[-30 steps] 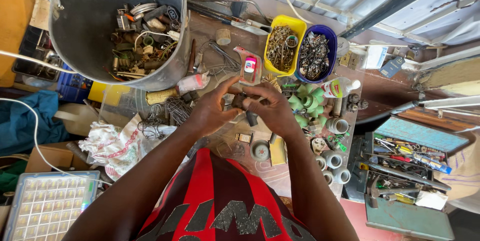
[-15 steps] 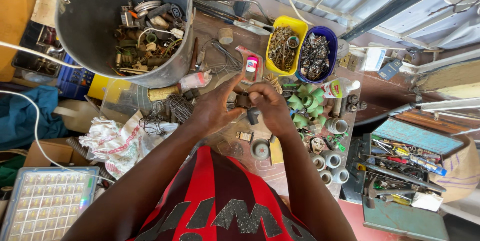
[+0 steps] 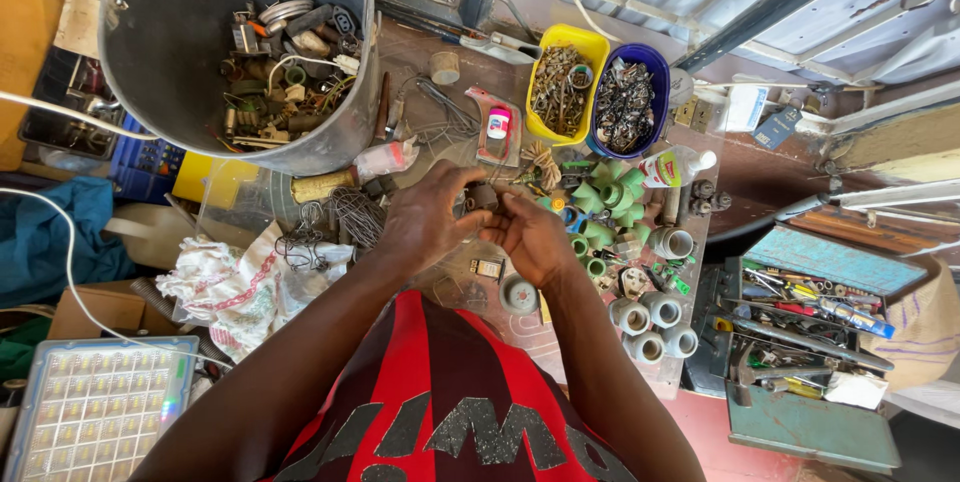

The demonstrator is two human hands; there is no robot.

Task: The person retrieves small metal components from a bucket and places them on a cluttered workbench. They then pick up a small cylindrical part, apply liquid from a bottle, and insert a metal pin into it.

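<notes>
Holding small dark fitting (image 3: 484,197) over bench middle, we pinch it with left hand (image 3: 425,222) fingertips; right hand (image 3: 535,239) cupped touching beside it. Step looks like fitting or twisting part. Next needs firm grip, steady turn. Green fittings (image 3: 608,192) just right.

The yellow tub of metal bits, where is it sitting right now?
In the head view the yellow tub stands at the far side of the workbench, right of the big grey bucket, touching the blue tub on its right.
</notes>
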